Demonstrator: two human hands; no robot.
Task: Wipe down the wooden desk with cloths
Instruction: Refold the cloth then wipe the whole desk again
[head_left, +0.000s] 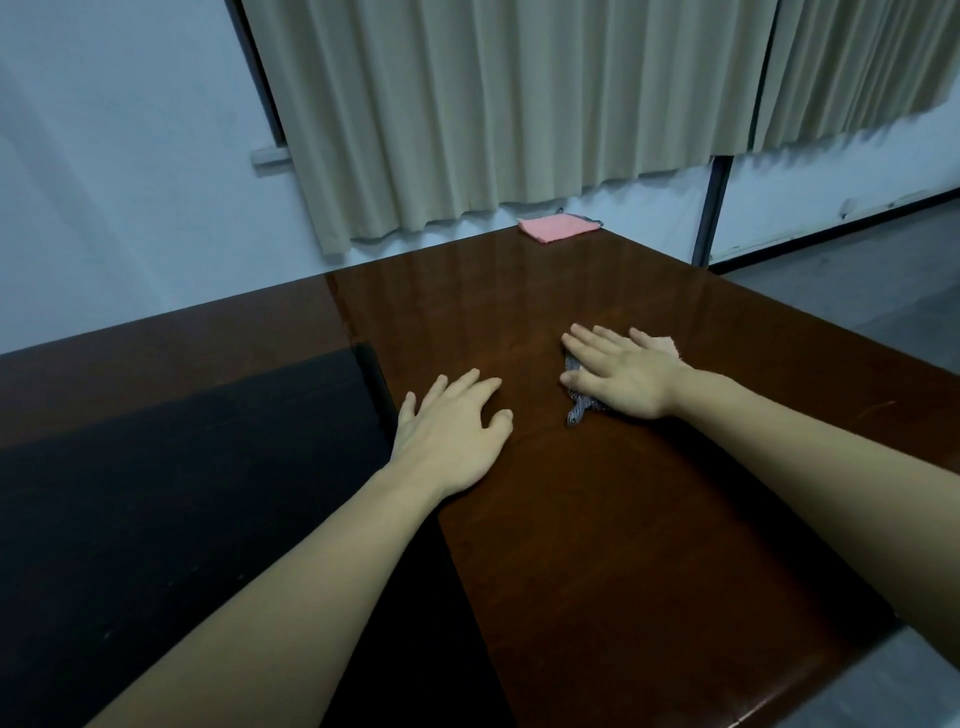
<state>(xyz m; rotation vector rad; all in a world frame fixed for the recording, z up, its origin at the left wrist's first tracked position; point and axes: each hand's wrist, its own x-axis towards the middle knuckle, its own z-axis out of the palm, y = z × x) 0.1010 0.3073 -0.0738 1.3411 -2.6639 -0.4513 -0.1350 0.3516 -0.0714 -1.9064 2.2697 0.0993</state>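
Your right hand (626, 371) presses flat on the grey cloth (577, 402), mid-wipe; your left hand (454, 423) rests spread and empty on the wooden desk (623, 545). Next, sweep toward the pink cloth (558, 226).

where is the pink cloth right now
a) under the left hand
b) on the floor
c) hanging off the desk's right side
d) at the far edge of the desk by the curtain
d: the pink cloth lies flat at the far edge of the desk just below the curtain, with neither hand touching it.
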